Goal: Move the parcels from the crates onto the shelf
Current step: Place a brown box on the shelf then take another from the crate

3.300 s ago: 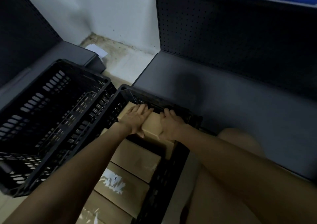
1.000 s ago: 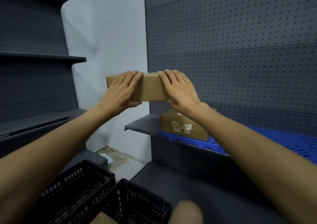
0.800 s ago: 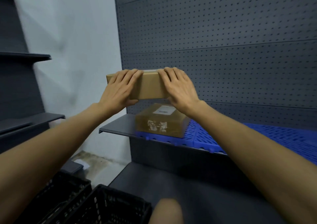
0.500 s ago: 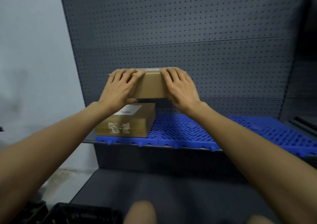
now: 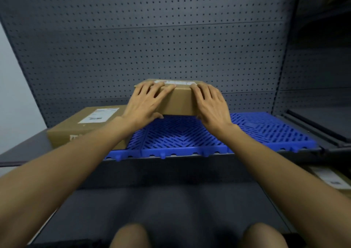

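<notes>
A small brown cardboard parcel (image 5: 179,101) with a white label on top is held between both hands, just above the blue slatted mat (image 5: 191,134) that covers the shelf (image 5: 24,149). My left hand (image 5: 146,103) grips its left end, fingers over the top and thumb beneath. My right hand (image 5: 210,105) grips its right end the same way. A larger flat parcel (image 5: 85,128) with a white label lies on the shelf's left part, beside my left forearm. The crates are out of view.
A dark pegboard panel (image 5: 152,39) backs the shelf. A lower dark shelf (image 5: 161,206) runs below, with my knees at the bottom edge. At the right stands another shelving unit (image 5: 322,120), and a labelled parcel (image 5: 330,179) lies low on the right.
I lifted the small parcel out of the crate and turned right to face the shelf. Both hands have carried it forward and down, over the blue mat right of the larger parcel.
</notes>
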`<state>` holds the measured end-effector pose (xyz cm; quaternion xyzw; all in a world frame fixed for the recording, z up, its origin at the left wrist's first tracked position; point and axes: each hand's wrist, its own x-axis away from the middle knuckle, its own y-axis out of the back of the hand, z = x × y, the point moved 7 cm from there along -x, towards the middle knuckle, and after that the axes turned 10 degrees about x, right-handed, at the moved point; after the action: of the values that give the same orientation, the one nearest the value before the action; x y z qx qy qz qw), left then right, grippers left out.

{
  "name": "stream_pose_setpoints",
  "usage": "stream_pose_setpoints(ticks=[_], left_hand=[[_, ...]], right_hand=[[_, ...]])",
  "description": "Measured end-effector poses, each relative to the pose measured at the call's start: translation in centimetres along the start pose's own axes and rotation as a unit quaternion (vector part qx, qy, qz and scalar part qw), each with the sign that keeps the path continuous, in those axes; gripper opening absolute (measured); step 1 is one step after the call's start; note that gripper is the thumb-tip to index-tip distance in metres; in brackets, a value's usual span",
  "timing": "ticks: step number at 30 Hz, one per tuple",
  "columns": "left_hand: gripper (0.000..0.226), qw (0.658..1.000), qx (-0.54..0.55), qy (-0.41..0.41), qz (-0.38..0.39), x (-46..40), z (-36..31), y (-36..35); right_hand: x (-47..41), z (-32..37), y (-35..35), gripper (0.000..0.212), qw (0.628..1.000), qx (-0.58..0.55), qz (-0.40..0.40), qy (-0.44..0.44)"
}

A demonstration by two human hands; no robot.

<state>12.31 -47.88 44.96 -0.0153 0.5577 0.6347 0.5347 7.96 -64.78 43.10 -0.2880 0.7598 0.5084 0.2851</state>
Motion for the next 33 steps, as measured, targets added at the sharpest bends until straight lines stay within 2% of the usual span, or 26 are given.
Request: stream_pose_setpoints(ticks=[7,14,21,29,33], left_hand=[[0.116,1.000,0.015,0.000,0.009,2.0,-1.2,-3.1],[0.121,0.998,0.034,0.033,0.032,4.3,-0.6,-4.7],[0.107,0.996,0.056,0.052,0.050,5.8,-0.8,-5.9],[0.099,0.996,0.065,0.039,0.050,7.9,-1.0,-6.4],[0.087,0.996,0.064,0.030,0.062,8.9,-1.2,-7.0]], right_hand=[[2.3,1.0,-2.9,0.104,0.999,-0.008,0.028,0.017],[3.4,2.8,-4.0,0.109,0.998,-0.008,0.054,0.040],[4.0,3.7,-4.2,0.112,0.996,-0.007,0.067,0.064],[5.0,4.4,-4.9,0.095,0.994,-0.026,0.059,0.084],[5.4,5.2,-5.5,0.082,0.992,-0.033,0.080,0.089]])
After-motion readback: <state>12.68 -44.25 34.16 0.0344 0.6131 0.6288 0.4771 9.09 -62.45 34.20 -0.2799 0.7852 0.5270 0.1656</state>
